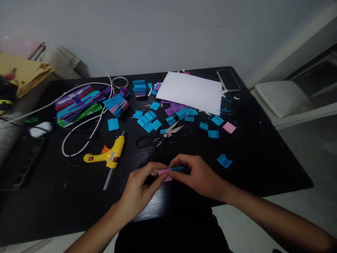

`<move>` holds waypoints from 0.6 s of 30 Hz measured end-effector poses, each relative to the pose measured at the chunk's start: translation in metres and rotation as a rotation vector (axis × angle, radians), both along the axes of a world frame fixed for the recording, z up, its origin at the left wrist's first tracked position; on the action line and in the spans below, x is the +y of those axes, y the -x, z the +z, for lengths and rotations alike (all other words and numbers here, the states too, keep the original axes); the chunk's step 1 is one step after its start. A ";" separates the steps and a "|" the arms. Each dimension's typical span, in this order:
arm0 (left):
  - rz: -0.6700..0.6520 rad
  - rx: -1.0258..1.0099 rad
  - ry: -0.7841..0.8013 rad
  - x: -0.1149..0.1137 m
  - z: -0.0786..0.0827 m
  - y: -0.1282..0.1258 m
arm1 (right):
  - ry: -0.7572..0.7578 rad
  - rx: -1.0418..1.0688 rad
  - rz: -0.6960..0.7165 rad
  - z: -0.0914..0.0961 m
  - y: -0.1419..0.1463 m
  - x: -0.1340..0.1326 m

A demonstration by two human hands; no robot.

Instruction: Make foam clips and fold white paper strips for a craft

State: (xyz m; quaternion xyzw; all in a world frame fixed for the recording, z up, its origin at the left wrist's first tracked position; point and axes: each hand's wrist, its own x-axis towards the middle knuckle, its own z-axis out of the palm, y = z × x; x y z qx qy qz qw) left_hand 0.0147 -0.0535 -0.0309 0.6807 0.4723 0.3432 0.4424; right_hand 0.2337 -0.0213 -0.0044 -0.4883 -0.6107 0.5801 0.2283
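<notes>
Near the table's front edge, my left hand (143,186) pinches a small piece of pink paper (165,172) between thumb and fingers. My right hand (197,174) meets it from the other side, its thumb and fingers closed on a piece of blue paper (178,169) that touches the pink one. Whether the two pieces are joined or only overlap, I cannot tell. Just beyond my hands lie open scissors (168,133) with black handles. To the right is a notched blue paper piece (224,161), and farther back a pink paper square (229,127).
A yellow glue gun (113,153), its light lit, lies left of my hands. Behind it are a looped white cable (98,123) and bundled coloured strips (79,103). Blue paper pieces (149,121), a white sheet (192,92) and a phone (228,80) lie at the back.
</notes>
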 end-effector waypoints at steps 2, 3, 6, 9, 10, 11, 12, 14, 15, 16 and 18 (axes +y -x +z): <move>0.000 0.018 -0.013 0.000 0.001 0.000 | -0.006 0.008 0.007 0.001 -0.001 0.002; 0.006 0.029 -0.016 0.000 0.002 -0.001 | -0.009 0.007 0.014 0.001 -0.001 0.003; 0.019 0.040 -0.004 0.001 0.003 -0.001 | -0.021 -0.008 0.041 0.002 -0.001 0.003; -0.005 0.026 0.009 0.002 0.004 -0.001 | -0.033 -0.034 0.063 0.004 0.001 0.002; -0.011 0.023 0.006 0.001 0.004 0.000 | -0.039 -0.049 0.071 0.005 0.002 0.002; -0.016 0.024 0.005 0.001 0.004 0.000 | -0.045 -0.064 0.085 0.007 0.002 0.002; -0.017 0.027 0.002 0.001 0.004 0.000 | -0.052 -0.075 0.098 0.008 0.001 0.005; -0.019 0.044 -0.014 0.001 0.004 0.000 | -0.083 -0.082 0.107 0.012 -0.004 0.017; -0.022 0.061 -0.029 0.001 0.003 0.000 | -0.118 -0.078 0.076 0.013 -0.009 0.027; -0.024 0.082 -0.051 0.001 0.003 0.000 | -0.181 -0.099 0.019 0.014 -0.016 0.039; -0.016 0.126 -0.115 0.001 0.002 0.000 | -0.357 -0.201 -0.124 0.016 -0.033 0.068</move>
